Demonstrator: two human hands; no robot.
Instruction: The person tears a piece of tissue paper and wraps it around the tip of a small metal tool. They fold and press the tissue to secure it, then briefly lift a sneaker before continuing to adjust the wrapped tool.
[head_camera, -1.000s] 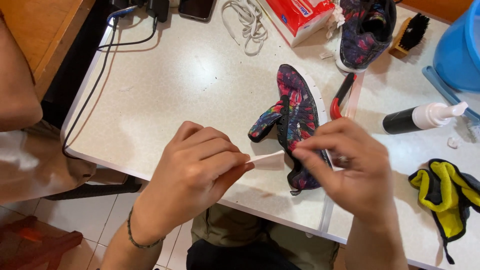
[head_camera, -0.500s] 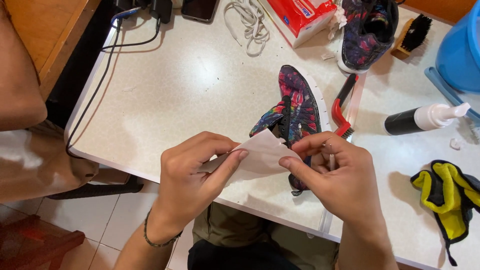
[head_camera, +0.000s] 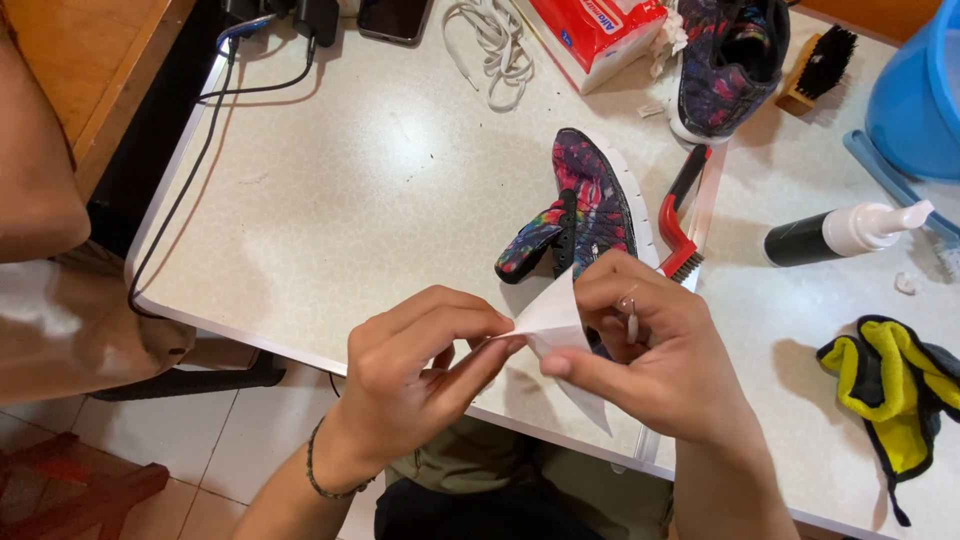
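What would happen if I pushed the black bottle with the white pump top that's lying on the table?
The black bottle with the white pump top lies on its side on the pale table, and looks round, so it would probably roll rather than slide. The pump head sticks out at one end, so it might curve or stop soon. It seems stiff plastic, unlikely to squash.

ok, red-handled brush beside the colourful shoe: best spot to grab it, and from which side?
Probably the red handle, mid-length. The brush lies flat along the table seam, bristles at the near end by the right hand, and the shoe crowds its left. Come from above with fingers across the handle: its right side is open, so a pinch there clears shoe and bristles.
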